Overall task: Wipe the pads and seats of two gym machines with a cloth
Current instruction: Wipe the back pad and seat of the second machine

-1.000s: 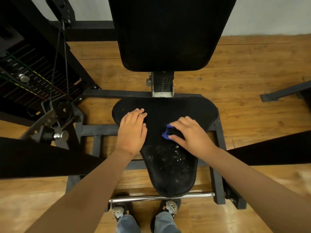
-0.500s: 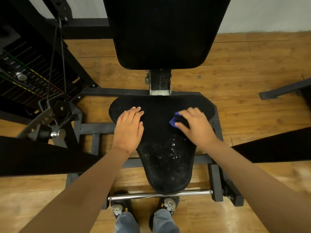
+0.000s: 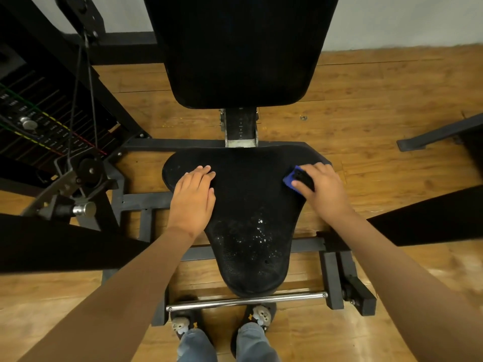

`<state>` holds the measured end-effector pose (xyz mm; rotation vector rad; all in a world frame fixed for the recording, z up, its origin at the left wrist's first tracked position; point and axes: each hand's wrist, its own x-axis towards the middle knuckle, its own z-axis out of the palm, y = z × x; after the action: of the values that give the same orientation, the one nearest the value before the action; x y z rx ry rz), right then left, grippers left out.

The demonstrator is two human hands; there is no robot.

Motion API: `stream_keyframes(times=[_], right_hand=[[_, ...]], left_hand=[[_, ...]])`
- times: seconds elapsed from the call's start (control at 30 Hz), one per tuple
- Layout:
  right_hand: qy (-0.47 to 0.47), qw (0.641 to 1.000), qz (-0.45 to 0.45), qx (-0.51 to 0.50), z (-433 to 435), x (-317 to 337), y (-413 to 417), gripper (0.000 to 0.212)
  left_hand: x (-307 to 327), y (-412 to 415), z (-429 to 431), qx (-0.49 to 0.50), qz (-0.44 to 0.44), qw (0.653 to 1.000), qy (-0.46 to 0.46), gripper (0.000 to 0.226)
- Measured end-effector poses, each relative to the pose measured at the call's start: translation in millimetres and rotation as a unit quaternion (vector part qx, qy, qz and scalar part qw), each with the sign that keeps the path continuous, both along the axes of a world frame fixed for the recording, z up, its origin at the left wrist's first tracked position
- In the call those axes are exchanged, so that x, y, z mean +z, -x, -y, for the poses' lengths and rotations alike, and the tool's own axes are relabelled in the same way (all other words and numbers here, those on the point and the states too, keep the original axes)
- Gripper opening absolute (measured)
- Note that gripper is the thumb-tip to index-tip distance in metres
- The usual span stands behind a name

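Note:
A black gym seat [image 3: 251, 205] lies below me, wide at the back and narrow at the front, with white specks near its middle. Above it stands the black back pad [image 3: 240, 48]. My left hand [image 3: 194, 195] rests flat on the seat's left wing, fingers straight. My right hand [image 3: 320, 188] grips a blue and black cloth [image 3: 294, 178] against the seat's far right edge, and the hand covers most of the cloth.
A weight stack with cables [image 3: 39, 121] and a pulley [image 3: 90, 168] stand at the left. Black machine arms [image 3: 52, 241] cross low on both sides. A chrome bar [image 3: 245, 300] runs in front of the seat, above my feet. Wooden floor surrounds the frame.
My right hand has slid the cloth from the seat's middle out to its right edge. My left hand has stayed on the left wing.

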<state>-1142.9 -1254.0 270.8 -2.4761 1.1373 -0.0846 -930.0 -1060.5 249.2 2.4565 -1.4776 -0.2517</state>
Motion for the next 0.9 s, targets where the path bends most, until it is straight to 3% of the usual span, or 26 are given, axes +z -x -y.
stream_keyframes(times=[0.1,0.33,0.47,0.73,0.9], right_hand=[[-0.013,1.0,0.009,0.012,-18.4,4.2,0.2,0.04],[-0.066,0.987,0.042,0.143,-98.1,26.0,29.2,0.038],[-0.081,0.983,0.018,0.164,-89.6,28.3,33.5,0.043],[-0.04,0.999,0.015,0.034,-44.4,11.2,-13.9,0.039],[-0.043,0.997,0.008,0.057,-75.7,17.4,-23.6,0.037]], left_hand=[[1.5,0.3,-1.0,0.0,0.005,1.0,-0.006,0.039],[8.0,3.9,0.4,0.003,0.005,1.0,-0.017,0.039],[9.6,4.7,1.3,0.006,0.002,1.0,-0.02,0.04],[8.4,4.0,1.1,0.008,-0.002,1.0,-0.014,0.039],[8.5,4.4,1.1,0.008,0.0,1.0,-0.021,0.04]])
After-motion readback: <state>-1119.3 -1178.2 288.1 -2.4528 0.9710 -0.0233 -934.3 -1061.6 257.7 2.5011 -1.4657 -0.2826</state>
